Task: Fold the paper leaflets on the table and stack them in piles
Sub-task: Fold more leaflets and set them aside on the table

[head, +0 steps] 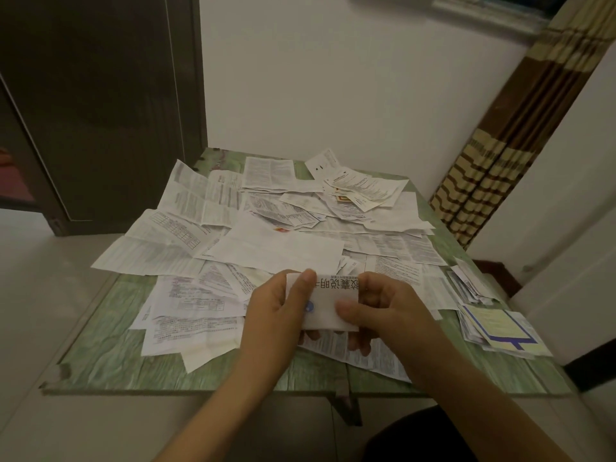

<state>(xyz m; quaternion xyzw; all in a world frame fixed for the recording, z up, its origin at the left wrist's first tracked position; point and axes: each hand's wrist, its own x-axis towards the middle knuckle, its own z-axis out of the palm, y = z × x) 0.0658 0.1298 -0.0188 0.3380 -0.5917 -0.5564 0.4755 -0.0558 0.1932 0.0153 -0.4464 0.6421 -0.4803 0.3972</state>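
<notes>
A small folded white leaflet (pixel 325 303) with bold black print and a blue mark hangs just above the table's near middle. My left hand (pixel 273 315) grips its left edge, thumb on top. My right hand (pixel 383 306) pinches its right side, thumb across the front. Several unfolded printed leaflets (pixel 273 248) lie spread and overlapping over most of the green table (pixel 110 358). A stack of folded leaflets (pixel 500 328), topped by a yellow one with a blue border, sits at the near right edge. A smaller folded pile (pixel 466 281) lies just behind it.
The table stands against a white wall (pixel 333 78). A dark door (pixel 100 111) is at the left and a striped brown curtain (pixel 506 155) hangs at the right. Pale floor shows to the left of the table.
</notes>
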